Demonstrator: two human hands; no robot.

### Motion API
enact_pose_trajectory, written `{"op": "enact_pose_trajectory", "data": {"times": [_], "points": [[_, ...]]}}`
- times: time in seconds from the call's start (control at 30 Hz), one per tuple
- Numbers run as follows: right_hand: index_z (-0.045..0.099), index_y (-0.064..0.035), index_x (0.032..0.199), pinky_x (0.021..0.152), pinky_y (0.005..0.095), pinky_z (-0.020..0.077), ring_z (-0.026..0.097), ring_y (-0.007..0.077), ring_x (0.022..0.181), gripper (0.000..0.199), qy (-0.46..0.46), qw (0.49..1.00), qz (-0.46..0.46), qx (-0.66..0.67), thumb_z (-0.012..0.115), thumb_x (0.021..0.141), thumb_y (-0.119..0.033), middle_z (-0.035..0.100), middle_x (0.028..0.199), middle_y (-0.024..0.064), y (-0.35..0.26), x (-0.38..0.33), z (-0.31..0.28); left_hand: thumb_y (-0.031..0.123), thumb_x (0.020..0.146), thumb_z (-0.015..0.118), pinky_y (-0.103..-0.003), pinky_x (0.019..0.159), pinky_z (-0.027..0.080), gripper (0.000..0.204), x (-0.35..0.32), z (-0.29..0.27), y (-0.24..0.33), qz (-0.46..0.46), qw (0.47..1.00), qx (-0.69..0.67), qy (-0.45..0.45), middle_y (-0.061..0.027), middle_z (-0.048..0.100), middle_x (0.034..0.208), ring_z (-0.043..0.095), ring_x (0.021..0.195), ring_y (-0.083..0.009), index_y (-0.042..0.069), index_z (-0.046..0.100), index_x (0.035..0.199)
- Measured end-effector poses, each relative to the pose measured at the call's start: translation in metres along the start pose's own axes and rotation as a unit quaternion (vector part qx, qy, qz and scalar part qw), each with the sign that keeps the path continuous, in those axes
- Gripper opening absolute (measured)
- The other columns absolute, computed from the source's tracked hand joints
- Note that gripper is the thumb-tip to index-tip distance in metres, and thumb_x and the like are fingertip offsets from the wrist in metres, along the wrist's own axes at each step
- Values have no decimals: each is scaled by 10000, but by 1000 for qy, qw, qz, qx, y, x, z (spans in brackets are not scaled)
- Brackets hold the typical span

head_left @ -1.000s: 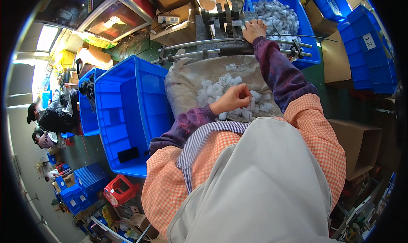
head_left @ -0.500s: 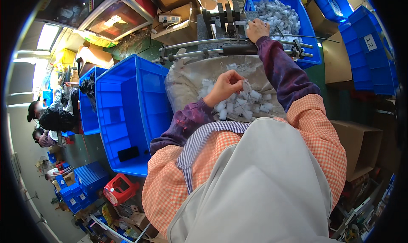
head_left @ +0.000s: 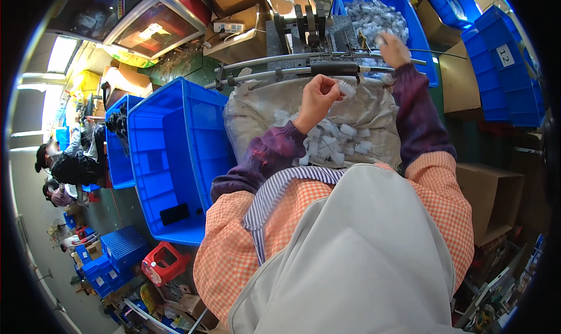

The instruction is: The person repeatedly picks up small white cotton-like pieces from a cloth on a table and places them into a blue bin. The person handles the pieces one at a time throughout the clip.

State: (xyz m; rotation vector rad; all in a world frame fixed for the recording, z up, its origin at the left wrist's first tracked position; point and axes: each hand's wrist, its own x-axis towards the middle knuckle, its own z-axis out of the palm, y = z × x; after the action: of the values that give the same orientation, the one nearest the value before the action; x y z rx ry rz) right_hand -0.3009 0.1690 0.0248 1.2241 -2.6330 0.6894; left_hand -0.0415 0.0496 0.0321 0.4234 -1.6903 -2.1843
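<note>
My left hand (head_left: 319,102) is closed in a pinch on a small white bristle brush (head_left: 346,88), held above the cloth and just short of the metal rails. Below it, a pile of similar white brushes (head_left: 333,140) lies on the beige cloth (head_left: 257,109) in front of me. My right hand (head_left: 395,50) is over the near side of a blue bin (head_left: 422,39) full of small whitish pieces (head_left: 377,20). Motion smears its fingers, so whether they hold anything is unclear. Left of that hand stands a bench machine (head_left: 310,27) with dark upright plates.
Two metal rails (head_left: 263,75) run across between the machine and the cloth. A large blue crate (head_left: 169,135) holding a dark flat object (head_left: 174,214) stands at my left. A cardboard box (head_left: 488,199) and stacked blue crates (head_left: 505,65) are on the right. People sit far left.
My left hand has moved up and slightly right with the brush, away from the pile. My right hand has shifted right from the machine to over the bin's near side.
</note>
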Motion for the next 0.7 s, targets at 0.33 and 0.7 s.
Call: {"op": "enact_pose_trajectory", "data": {"times": [0.33, 0.7], "points": [[587, -40, 972, 727, 373, 447, 582, 302, 834, 186, -73, 975, -75, 197, 509, 829, -132, 611, 878, 143, -59, -6, 26, 177, 800, 621, -344, 660, 504, 285, 8, -20, -25, 58, 874, 480, -53, -135, 605, 929, 619, 801, -292, -16, 527, 987], [604, -146, 879, 826, 386, 381, 491, 240, 989, 148, 23, 991, -61, -116, 508, 767, -139, 568, 941, 37, -69, 49, 96, 97, 714, 560, -417, 763, 432, 174, 16, -30, -71, 74, 662, 742, -74, -103, 580, 930, 538, 920, -273, 61, 597, 880]]}}
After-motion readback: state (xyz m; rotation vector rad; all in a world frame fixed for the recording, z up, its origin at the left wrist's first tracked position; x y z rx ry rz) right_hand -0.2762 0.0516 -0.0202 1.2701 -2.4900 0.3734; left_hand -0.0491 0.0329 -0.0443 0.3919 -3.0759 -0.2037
